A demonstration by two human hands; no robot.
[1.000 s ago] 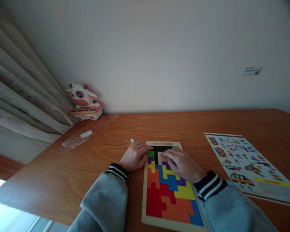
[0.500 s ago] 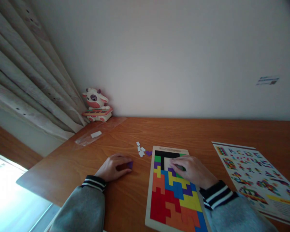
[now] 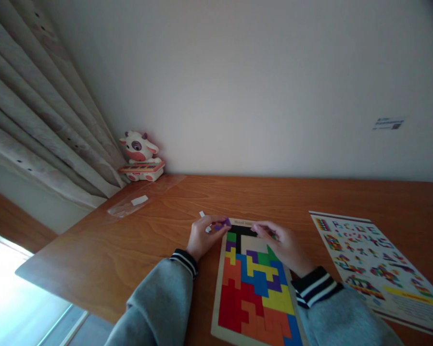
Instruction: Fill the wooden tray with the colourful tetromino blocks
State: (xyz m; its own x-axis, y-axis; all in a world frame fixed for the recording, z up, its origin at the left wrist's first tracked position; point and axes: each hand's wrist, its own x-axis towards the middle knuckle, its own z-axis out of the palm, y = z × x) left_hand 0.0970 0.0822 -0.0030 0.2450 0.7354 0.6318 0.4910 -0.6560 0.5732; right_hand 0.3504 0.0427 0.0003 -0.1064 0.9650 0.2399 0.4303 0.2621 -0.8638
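My left hand (image 3: 203, 236) is at the top left corner of a wooden block puzzle board (image 3: 216, 307), its thumb and fingers closed on a purple puzzle piece (image 3: 227, 222). More purple shows inside the curl of the fingers, partly hidden. Above the board's upper part, my right hand (image 3: 283, 244) has thumb and forefinger pinched beside the black piece (image 3: 241, 231); whether anything is between them is hidden. Red, orange, yellow, blue, green and purple pieces fill the lower board. A bare wooden gap (image 3: 254, 244) shows below the black piece.
Small white paper bits (image 3: 201, 214) lie behind my left hand. A printed pattern sheet (image 3: 375, 259) rests to the right of the board. At the back left are a clear plastic wrapper (image 3: 124, 207) and a toy cow (image 3: 140, 156), near the curtain (image 3: 39, 105).
My left hand has moved right and away from me, bringing a purple piece to the board's corner. My right hand has shifted up the board, uncovering green pieces.
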